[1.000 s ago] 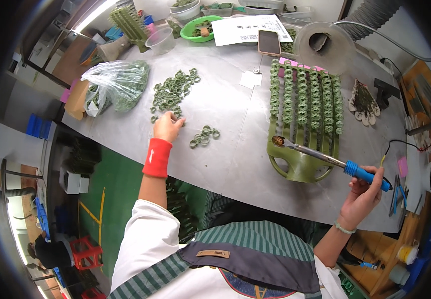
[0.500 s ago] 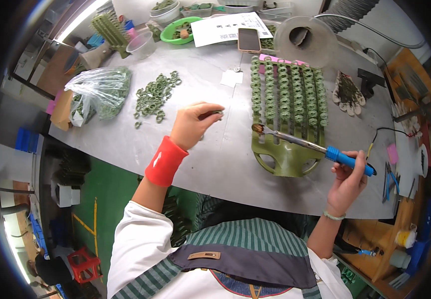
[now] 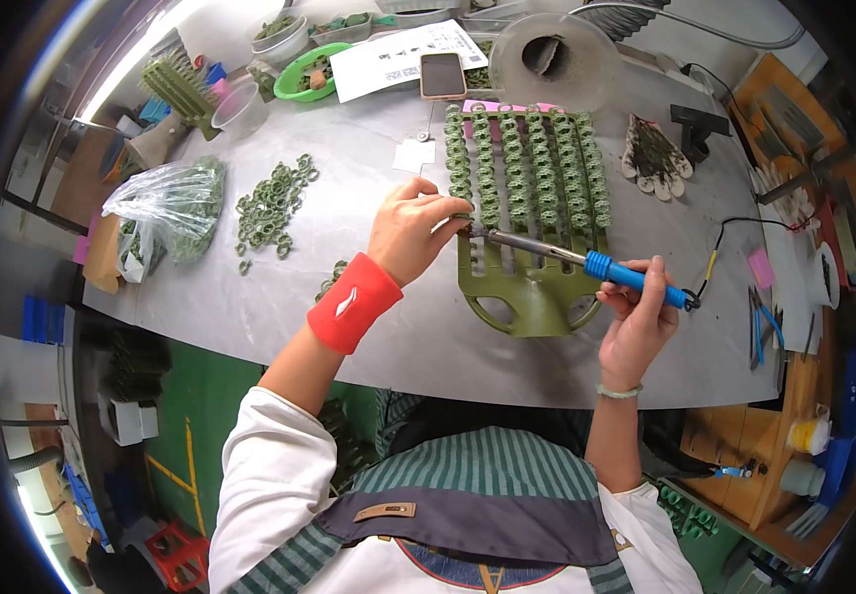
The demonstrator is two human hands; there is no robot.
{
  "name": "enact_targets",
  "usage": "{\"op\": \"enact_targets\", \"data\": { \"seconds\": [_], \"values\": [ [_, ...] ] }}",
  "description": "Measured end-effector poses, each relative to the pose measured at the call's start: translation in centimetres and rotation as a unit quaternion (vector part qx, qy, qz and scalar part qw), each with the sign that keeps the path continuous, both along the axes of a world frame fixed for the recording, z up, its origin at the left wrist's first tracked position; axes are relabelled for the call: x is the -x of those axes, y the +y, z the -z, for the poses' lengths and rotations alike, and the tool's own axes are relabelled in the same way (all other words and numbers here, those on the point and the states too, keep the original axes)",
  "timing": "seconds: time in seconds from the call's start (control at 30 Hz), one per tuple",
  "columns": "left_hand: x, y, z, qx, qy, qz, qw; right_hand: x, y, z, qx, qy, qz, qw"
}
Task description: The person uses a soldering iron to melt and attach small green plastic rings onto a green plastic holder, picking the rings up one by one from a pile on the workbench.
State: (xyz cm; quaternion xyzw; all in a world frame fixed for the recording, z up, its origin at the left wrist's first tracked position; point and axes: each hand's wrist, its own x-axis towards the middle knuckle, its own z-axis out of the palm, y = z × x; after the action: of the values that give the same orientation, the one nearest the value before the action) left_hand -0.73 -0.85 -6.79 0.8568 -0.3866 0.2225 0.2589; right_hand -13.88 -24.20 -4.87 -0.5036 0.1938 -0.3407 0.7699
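Note:
My left hand pinches a small dark green ring, mostly hidden by the fingertips, at the lower end of the leftmost column of a green rack. Rows of similar green rings cover the rack's upright bars, and its lower part is bare with a handle-like frame. My right hand is wrapped round the blue handle of a soldering iron. The iron's metal shaft lies across the rack, and its tip is close beside my left fingertips. Whether the tip touches the ring I cannot tell.
Loose green rings lie left on the grey table, with a clear plastic bag beyond them. A phone, papers and a green basin are at the back. Dirty gloves and pliers lie right.
My left hand has moved right, to the rack's left column, with the ring. The soldering iron's tip has come up against that same spot. The whole view has shifted a little.

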Motion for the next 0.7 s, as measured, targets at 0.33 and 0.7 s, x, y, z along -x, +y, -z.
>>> {"op": "enact_targets", "data": {
  "seconds": [0.33,0.7],
  "values": [
    [0.0,0.6,0.3,-0.016,0.004,-0.005,1.0,2.0,-1.6,-1.3,0.026,0.036,0.007,0.999],
    [0.2,8.4,0.0,0.088,0.281,-0.111,0.949,3.0,-1.8,-2.2,0.036,0.055,-0.004,0.998]
  ]
}}
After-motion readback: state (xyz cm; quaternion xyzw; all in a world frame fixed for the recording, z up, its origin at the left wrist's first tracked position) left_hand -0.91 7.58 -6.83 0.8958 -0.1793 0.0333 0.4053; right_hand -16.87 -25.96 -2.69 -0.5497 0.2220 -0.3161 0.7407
